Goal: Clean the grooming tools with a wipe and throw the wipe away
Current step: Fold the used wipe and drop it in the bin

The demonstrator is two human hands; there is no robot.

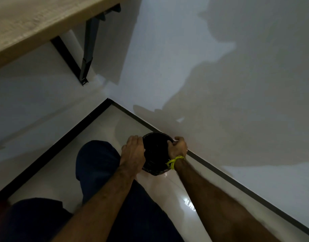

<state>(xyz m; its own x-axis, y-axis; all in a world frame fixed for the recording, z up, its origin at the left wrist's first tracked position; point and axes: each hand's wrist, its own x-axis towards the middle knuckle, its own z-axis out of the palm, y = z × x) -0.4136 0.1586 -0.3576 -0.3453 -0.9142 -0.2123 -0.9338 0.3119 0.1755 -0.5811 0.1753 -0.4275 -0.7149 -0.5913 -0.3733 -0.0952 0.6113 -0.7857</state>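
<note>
A small black bin lined with a black bag (156, 151) stands on the pale floor against the wall. My left hand (133, 151) grips its left rim. My right hand (178, 146), with a yellow thread tied at the wrist, grips its right rim. The inside of the bin is dark, and no wipe or grooming tool is visible.
A wooden table top (33, 23) on black metal legs (88, 55) stands at the upper left. White walls meet in a corner with a dark skirting strip (237, 185). My knee in dark trousers (96, 165) is just left of the bin.
</note>
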